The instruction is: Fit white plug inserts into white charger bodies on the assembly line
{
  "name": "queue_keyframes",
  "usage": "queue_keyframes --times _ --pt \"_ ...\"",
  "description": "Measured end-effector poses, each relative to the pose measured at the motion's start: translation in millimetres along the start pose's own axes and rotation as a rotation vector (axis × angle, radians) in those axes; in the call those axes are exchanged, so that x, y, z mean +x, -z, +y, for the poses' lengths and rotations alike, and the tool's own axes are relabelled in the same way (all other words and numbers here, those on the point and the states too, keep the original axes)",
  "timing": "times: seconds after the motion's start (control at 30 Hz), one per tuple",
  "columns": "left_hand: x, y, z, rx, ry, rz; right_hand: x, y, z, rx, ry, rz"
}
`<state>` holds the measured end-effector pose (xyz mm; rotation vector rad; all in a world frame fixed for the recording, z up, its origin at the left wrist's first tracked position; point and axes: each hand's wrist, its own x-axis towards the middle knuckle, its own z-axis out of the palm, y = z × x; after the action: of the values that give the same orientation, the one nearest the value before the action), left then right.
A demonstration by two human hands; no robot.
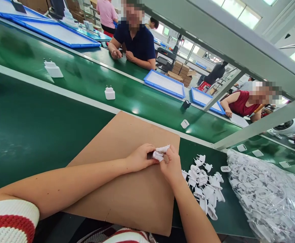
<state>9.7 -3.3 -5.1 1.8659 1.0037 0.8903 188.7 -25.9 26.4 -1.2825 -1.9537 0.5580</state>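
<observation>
My left hand (141, 158) and my right hand (172, 165) meet above a brown cardboard sheet (127, 141). The fingers of both are closed around a small white plastic piece (158, 156), mostly covered by the fingertips. White material, perhaps finger covers, shows at my right thumb and forefinger; I cannot tell it clearly from the piece. Beside my right forearm lies a loose pile of white plug parts (208, 189), some with two pins showing.
A large clear plastic bag (266, 195) full of white parts stands at the right. Beyond a pale rail, a green belt carries white chargers (110, 93) and a black piece (186, 104). Blue-rimmed trays (165, 84) and seated co-workers (137, 44) are across. A metal frame (264, 119) slants at right.
</observation>
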Motion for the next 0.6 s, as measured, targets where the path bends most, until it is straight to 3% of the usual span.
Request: queue_keyframes --times 0.1,0.23,0.33,0.43,0.5,0.6 --pt "-2 -1.7 3 0.019 0.024 0.025 -1 -4 1 0.063 -0.022 0.017" --pt "-5 -4.3 6 0.04 0.023 0.003 -2 -15 6 0.349 -0.129 0.055" --pt "-1 -4.6 6 0.041 0.043 -0.017 -5 -8 4 0.447 -0.188 0.087" --pt "16 1.2 0 0.004 0.089 0.003 -14 26 -4 0.192 -0.13 0.081" --pt "38 11.1 -7 0.028 0.14 0.086 -21 57 -10 -0.077 -0.153 -0.04" --pt "82 36.6 -20 0.14 0.208 0.253 -28 89 -10 -0.478 -0.302 -0.278"
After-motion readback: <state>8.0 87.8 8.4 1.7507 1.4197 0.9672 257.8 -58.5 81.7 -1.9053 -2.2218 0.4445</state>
